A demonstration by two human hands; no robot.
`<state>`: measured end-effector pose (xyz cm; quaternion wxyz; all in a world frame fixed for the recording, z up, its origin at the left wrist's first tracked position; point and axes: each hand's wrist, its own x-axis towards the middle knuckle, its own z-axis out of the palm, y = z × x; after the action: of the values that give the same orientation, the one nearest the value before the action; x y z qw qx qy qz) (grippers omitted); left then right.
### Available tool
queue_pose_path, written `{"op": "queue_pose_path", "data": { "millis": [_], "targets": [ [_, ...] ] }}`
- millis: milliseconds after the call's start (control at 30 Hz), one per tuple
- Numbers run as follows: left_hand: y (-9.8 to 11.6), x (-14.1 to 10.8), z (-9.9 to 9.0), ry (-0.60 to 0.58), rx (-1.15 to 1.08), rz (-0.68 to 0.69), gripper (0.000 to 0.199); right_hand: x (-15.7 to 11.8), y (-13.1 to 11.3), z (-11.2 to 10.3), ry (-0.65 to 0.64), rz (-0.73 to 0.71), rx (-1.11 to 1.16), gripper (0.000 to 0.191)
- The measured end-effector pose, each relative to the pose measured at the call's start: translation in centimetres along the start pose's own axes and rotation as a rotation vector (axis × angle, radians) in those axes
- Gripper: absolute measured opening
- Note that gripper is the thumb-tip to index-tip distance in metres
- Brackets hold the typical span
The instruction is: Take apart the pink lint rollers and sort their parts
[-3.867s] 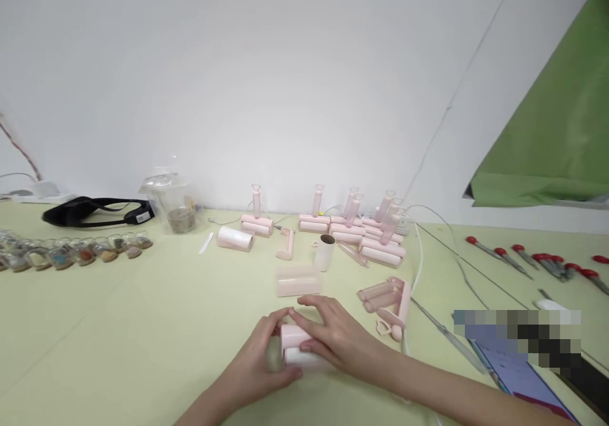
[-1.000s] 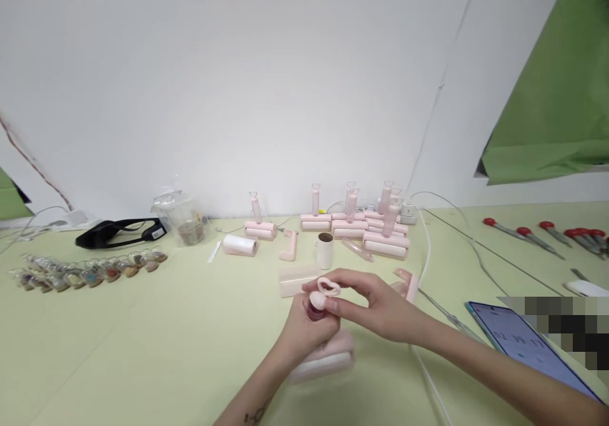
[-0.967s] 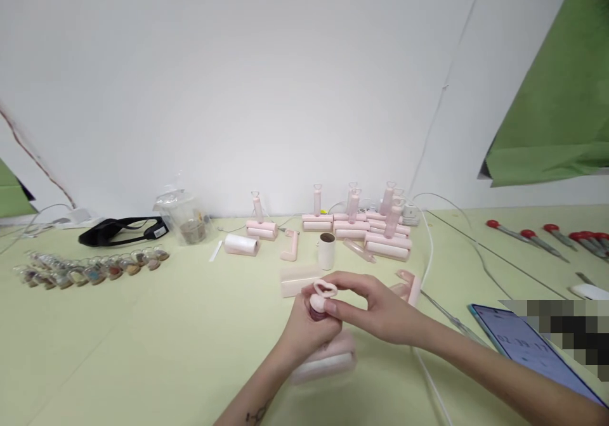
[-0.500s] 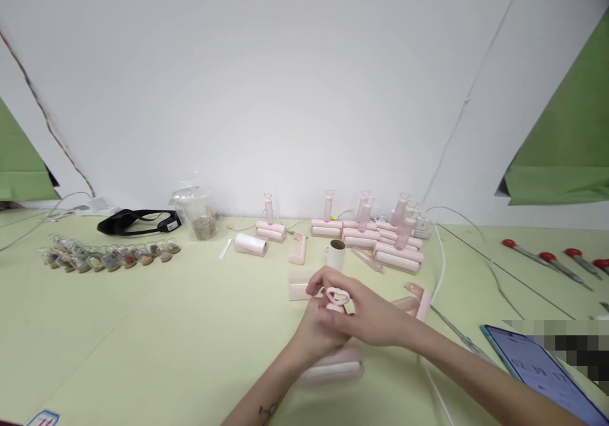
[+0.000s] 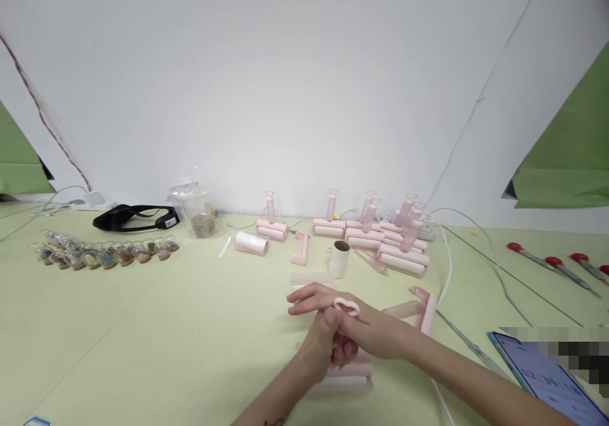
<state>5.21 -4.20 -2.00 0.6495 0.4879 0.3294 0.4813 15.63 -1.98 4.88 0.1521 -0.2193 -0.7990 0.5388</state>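
Left hand [image 5: 328,343] grips the lint roller [image 5: 345,372] by its handle, roller standing on the table [image 5: 143,324]; right hand [image 5: 366,331], fingers stretched flat, presses its heart-shaped handle top.

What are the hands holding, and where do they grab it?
The left hand grips the pink lint roller by its upright handle. The right hand lies over the handle's heart-shaped top.

Two hands [image 5: 333,331], three red-handled screwdrivers [image 5: 547,262], one phone [image 5: 547,375].
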Motion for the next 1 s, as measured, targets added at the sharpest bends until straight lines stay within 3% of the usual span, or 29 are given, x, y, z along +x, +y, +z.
{"op": "queue_pose_path", "data": {
  "millis": [67, 200, 333, 433, 533, 600, 700, 800, 867, 1000],
  "targets": [
    [0.1, -0.2, 0.4, 0.039, 0.016, -0.048, 0.059, 0.0, 0.0, 0.4, 0.030, 0.000, 0.041, 0.035],
    [1.1, -0.6, 0.4, -0.014, 0.047, -0.115, 0.056, -0.1, -0.7, 0.5, 0.025, 0.058, 0.007, 0.043],
    [1.2, -0.5, 0.0, -0.117, -0.012, -0.151, 0.061, -0.2, -1.7, 0.1, 0.084, -0.074, -0.287, 0.047],
    [0.7, -0.2, 0.0, -0.144, -0.082, -0.173, 0.062, -0.1, -1.5, 0.5, 0.167, -0.154, -0.357, 0.039],
    [0.3, -0.2, 0.6, -0.059, -0.105, -0.130, 0.066, 0.0, -0.7, 1.5, 0.306, -0.171, -0.299, 0.029],
    [0.3, -0.3, 1.1, 0.076, -0.147, -0.077, 0.067, 0.0, -0.1, 2.1, 0.376, -0.153, -0.240, 0.026],
    [0.6, -0.5, 1.5, 0.198, -0.208, -0.053, 0.068, 0.0, 0.0, 2.0, 0.327, -0.063, -0.115, 0.023],
    [1.1, -0.6, 1.1, 0.097, -0.187, -0.075, 0.071, 0.0, -0.8, 1.2, 0.249, -0.015, -0.009, 0.033],
    [1.5, -0.7, 0.6, 0.016, -0.171, -0.059, 0.073, 0.0, -1.3, 1.0, 0.287, -0.043, -0.012, 0.041],
    [2.2, -1.4, 0.2, -0.050, -0.190, -0.036, 0.074, 0.0, -1.8, 1.7, 0.375, 0.032, -0.132, 0.027]
  ]
}}
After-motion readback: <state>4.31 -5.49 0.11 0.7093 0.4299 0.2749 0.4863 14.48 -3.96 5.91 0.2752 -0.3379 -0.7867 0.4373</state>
